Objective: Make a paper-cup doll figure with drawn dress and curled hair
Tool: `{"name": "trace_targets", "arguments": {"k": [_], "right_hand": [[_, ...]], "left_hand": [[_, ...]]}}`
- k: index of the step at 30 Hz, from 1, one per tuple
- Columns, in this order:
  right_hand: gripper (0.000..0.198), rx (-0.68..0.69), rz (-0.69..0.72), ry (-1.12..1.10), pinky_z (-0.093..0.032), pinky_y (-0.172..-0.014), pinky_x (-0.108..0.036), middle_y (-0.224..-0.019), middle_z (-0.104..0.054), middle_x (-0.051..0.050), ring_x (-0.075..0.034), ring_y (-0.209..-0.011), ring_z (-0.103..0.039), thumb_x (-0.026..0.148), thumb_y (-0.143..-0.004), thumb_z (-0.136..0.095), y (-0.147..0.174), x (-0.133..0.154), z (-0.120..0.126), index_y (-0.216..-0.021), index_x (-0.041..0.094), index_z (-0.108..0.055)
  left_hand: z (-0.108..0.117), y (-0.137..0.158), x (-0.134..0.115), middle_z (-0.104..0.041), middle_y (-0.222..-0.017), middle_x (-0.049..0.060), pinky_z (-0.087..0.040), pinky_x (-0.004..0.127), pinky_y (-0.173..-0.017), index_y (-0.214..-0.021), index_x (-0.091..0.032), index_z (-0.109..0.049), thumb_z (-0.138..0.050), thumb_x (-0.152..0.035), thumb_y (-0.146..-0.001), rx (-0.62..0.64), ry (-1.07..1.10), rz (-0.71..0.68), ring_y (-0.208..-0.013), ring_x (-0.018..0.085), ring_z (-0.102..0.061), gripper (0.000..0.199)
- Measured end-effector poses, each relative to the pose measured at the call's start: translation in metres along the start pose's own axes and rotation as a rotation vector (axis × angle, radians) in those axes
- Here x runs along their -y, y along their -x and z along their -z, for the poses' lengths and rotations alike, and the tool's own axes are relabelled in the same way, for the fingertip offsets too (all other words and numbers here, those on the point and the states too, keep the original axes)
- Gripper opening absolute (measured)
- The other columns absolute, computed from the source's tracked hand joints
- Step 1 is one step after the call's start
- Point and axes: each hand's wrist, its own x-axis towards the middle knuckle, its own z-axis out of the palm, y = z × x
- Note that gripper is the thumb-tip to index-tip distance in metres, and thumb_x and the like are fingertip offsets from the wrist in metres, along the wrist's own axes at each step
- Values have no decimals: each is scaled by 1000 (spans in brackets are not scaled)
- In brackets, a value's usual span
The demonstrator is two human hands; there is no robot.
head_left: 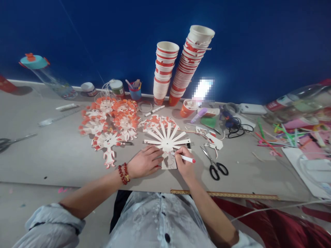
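Behind-left of the cutout (167,142), a blue cup (135,94) is holding oddments (136,83); the cutout is lying between the left hand (145,161), fingers apart, and the right hand (185,162), clamped on a pen (189,159); behind-right, a red cup (186,113) is holding scraps (190,103).

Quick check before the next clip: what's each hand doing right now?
Left hand: open, resting against the paper cutout.
Right hand: closed, holding a red-ended white marker.
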Motion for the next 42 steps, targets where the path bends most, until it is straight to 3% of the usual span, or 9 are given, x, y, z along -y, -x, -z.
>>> {"name": "trace_targets", "arguments": {"k": [15,23,30,35,40,42], "right_hand": [[13,21,-13,-12,-30,-49,-24,-53,-41,7,-11,-48,-36,19,-80,-51,-1,3,0,-68,22,-47],[14,-85,-24,-160,-38,-55,-26,-59,-49,4,-14,-56,-48,18,-82,-51,2,-3,1,-68,21,-52],[8,-231,59,-324,-41,-54,-29,-62,-51,3,-15,-57,-51,20,-80,-54,8,-7,2,-72,21,-53],[8,-274,115,-369,-40,-52,-29,-58,-49,4,-14,-53,-48,22,-80,-55,7,-5,3,-73,21,-53],[8,-303,57,-435,-38,-48,-26,-59,-51,5,-13,-49,-48,20,-81,-56,7,5,13,-73,21,-53],[8,-316,36,-461,-38,-47,-26,-61,-53,4,-12,-48,-49,20,-81,-57,11,8,21,-74,21,-54]], "left_hand": [[0,0,0,-60,-131,10,-35,47,-112,-118,-17,-62,-54,-30,-94,16,10,7,-123,26,-49,29],[2,0,0,-59,-131,11,-37,47,-110,-116,-17,-62,-56,-30,-93,16,18,4,-123,26,-49,28],[8,0,3,-66,-120,8,-40,47,-108,-103,-18,-64,-55,-27,-92,-142,99,-36,-115,24,-54,16],[14,2,4,-70,-98,6,-46,43,-99,-85,-19,-61,-54,-26,-92,-260,153,46,-101,21,-59,12],[31,-2,4,-64,-77,4,-47,41,-91,-76,-19,-55,-50,-27,-94,-323,182,89,-85,20,-58,20],[45,-4,4,-61,-75,4,-48,35,-81,-78,-19,-54,-48,-27,-95,-340,220,147,-80,19,-57,20]]}}
